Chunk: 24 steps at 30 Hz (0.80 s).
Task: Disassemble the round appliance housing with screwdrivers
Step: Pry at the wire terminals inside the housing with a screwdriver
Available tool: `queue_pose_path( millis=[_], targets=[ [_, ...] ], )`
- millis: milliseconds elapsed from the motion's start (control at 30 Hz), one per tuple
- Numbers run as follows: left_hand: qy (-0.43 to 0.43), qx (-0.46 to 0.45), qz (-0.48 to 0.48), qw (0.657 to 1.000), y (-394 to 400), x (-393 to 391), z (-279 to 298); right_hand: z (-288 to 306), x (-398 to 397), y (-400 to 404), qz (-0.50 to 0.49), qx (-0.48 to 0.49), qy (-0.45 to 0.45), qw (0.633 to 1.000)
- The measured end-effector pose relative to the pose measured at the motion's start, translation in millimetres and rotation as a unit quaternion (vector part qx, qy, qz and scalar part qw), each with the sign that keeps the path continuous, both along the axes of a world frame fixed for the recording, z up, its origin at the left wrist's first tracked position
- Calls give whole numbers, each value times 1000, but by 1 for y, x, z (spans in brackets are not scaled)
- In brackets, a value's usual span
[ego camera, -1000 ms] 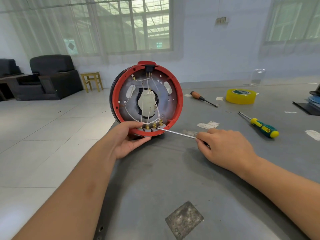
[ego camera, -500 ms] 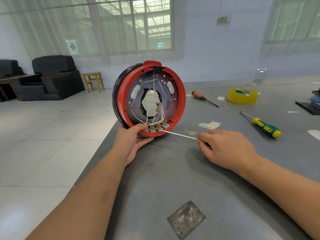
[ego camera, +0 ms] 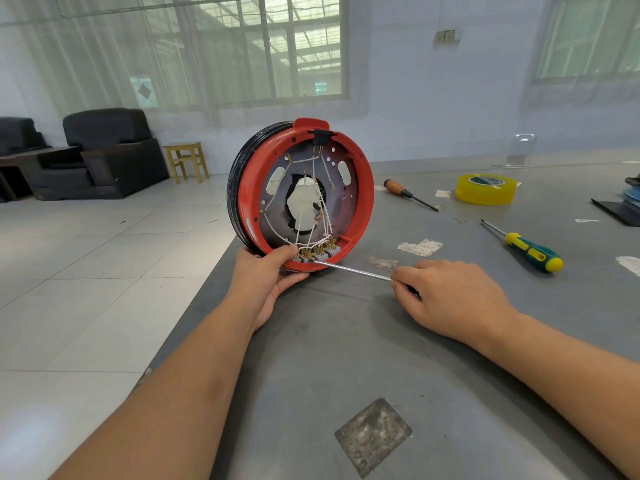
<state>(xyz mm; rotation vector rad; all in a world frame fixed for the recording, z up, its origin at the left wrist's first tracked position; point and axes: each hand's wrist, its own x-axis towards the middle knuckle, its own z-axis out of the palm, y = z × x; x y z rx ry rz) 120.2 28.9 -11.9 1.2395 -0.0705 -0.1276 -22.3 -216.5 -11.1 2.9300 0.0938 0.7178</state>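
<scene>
housing (ego camera: 360, 209) upright on edge at worktop (ego camera: 346, 358) left edge, open side w/ white wires facing cam | L hand (ego camera: 266, 282) fingers grip bottom rim, thumb on top | R hand (ego camera: 453, 296) fingers curled round screwdriver (ego camera: 353, 271), tip at terminal blocks inside lower rim | 2 spare drivers + tape roll (ego camera: 485, 189) lie well apart on R

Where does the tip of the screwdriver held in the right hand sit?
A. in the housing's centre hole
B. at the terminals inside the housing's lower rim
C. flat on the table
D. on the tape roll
B: the right hand holds the screwdriver, whose tip reaches the brass terminals at the red housing rim's bottom.
</scene>
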Motion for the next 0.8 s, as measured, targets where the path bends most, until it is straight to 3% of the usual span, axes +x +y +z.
queue_pose_path(
  millis=[467,800],
  targets=[
    [-4,-4,0,1000,1,-1,0,1,-2,4,-2,23,18,1000],
    [-12,1,-15,1000,1,-2,0,11,1,1,-2,79,78,994]
  ],
)
